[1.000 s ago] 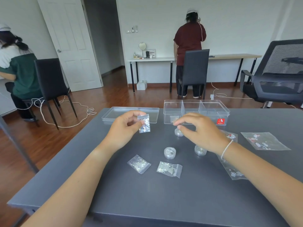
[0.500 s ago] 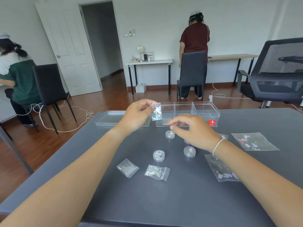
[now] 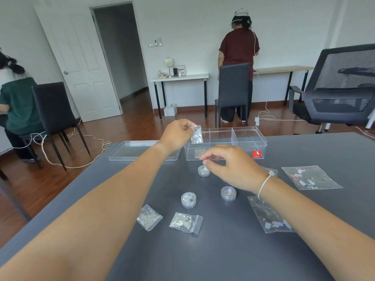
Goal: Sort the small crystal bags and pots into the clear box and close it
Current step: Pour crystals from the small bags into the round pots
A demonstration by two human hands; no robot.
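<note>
My left hand (image 3: 176, 134) pinches a small bag of silver crystals (image 3: 196, 135) by its top, hanging over the left compartment of the clear box (image 3: 249, 148). The box stands open at the far side of the grey table, its lid (image 3: 129, 152) lying flat to its left. My right hand (image 3: 229, 166) hovers in front of the box, fingers curled with nothing seen in them, just above a small pot (image 3: 203, 171). Two more pots (image 3: 188, 199) (image 3: 228, 193) and two small bags (image 3: 149, 217) (image 3: 185, 222) lie nearer to me.
Larger flat bags (image 3: 311, 177) (image 3: 269, 217) lie on the right of the table. The table's left edge drops to a wood floor with cables. A black office chair (image 3: 343, 86) stands far right. Two people work at other desks.
My left hand has carried the small bag up and forward, from above the table to over the box's left compartment. My right hand has stayed near the far pot.
</note>
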